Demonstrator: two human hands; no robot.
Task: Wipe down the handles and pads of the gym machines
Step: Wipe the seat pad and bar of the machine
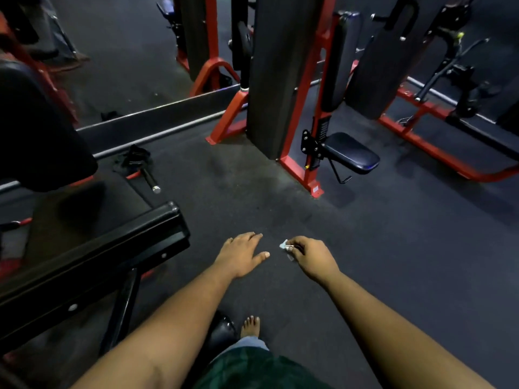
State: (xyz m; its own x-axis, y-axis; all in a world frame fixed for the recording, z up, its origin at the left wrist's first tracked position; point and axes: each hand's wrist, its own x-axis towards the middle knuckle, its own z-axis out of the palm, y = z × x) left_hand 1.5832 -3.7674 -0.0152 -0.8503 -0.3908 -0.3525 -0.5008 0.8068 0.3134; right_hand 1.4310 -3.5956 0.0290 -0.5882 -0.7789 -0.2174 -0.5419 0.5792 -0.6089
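A dark rubber floor (pixel 365 248) fills most of the view. A low mirror (pixel 134 66) stands along the wall at the left. In front of it a black strap (pixel 134 160) lies on the floor. One bare foot (pixel 250 325) stands near the bottom edge, under a blue trouser leg (pixel 250 343).

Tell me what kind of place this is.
Almost certainly a gym floor: red-framed weight machines with tall black shrouds, a padded black seat on one, dark rubber flooring, and a wall mirror at back left.
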